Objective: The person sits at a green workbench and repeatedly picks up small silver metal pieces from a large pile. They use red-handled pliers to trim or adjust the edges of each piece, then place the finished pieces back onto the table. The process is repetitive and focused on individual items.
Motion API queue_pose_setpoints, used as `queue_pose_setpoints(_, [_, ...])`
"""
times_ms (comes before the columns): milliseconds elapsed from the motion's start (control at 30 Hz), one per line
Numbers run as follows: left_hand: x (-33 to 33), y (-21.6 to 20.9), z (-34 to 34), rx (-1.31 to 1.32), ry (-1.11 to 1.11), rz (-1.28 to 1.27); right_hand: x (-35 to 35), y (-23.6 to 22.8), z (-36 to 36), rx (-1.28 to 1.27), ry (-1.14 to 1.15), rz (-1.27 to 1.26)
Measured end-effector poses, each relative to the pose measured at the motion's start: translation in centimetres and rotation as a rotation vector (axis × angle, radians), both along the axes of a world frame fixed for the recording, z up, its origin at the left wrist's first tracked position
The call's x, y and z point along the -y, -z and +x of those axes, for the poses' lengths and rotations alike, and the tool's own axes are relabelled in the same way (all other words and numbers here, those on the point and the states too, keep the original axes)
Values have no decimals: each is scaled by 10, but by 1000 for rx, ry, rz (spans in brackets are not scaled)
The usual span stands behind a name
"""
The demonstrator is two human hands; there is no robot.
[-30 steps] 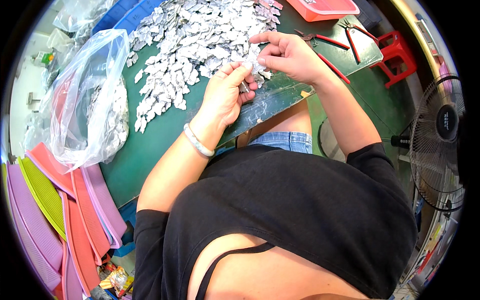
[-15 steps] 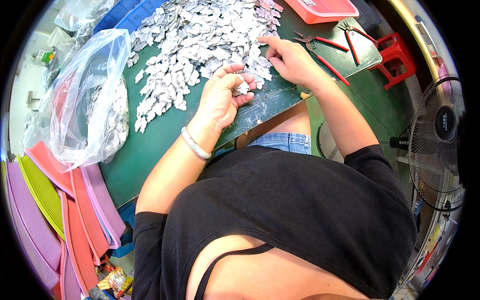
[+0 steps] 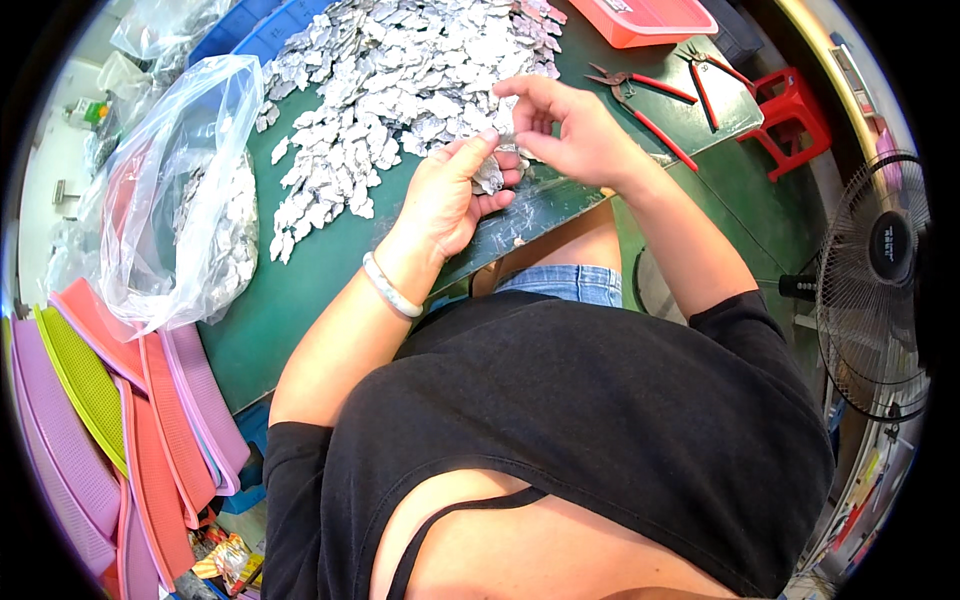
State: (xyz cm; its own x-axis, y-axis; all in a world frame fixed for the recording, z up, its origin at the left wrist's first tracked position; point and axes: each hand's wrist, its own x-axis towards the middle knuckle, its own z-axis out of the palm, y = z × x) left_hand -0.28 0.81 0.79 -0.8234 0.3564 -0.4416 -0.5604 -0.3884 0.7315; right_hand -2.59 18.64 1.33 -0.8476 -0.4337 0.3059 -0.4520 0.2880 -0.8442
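Note:
A wide heap of small, flat, jagged silvery-grey pieces (image 3: 400,80) covers the far part of the green table. At the heap's near edge, my left hand (image 3: 450,195) is palm up, its fingers curled round a silvery piece (image 3: 488,178); whether it holds more than one is hidden. My right hand (image 3: 575,130) hovers just beside it, over the heap's right edge. Its index finger reaches left and its thumb is bent apart from it, near the left fingertips. Nothing shows in the right hand, though its inner fingers are partly hidden.
A clear plastic bag (image 3: 180,200) of similar pieces stands at the left. Red-handled pliers (image 3: 650,110) lie at the right, below a red tray (image 3: 650,22). Stacked coloured baskets (image 3: 110,430) fill the lower left. A red stool (image 3: 790,120) and a fan (image 3: 885,260) are rightward.
My right hand has shifted left from the heap's edge toward my left hand, its fingers curling more. My left thumb has lifted and straightened over the piece.

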Motion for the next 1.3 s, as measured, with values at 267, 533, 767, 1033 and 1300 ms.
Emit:
queue_pose_setpoints(267, [5,3,2,-44,-11,-41,-14,10,10,-237,135,337])
queue_pose_setpoints(533, [4,2,5,-61,2,-40,-16,20,8,-236,223,333])
queue_pose_setpoints(767, [7,3,4,48,-69,134,-15,6,7,335,134,-136])
queue_pose_setpoints(1033, [5,3,4,-8,-26,166,1,-10,13,461,30,-230])
queue_pose_setpoints(1300, [10,14,3,18,-32,190,-4,-1,1,263,136,-85])
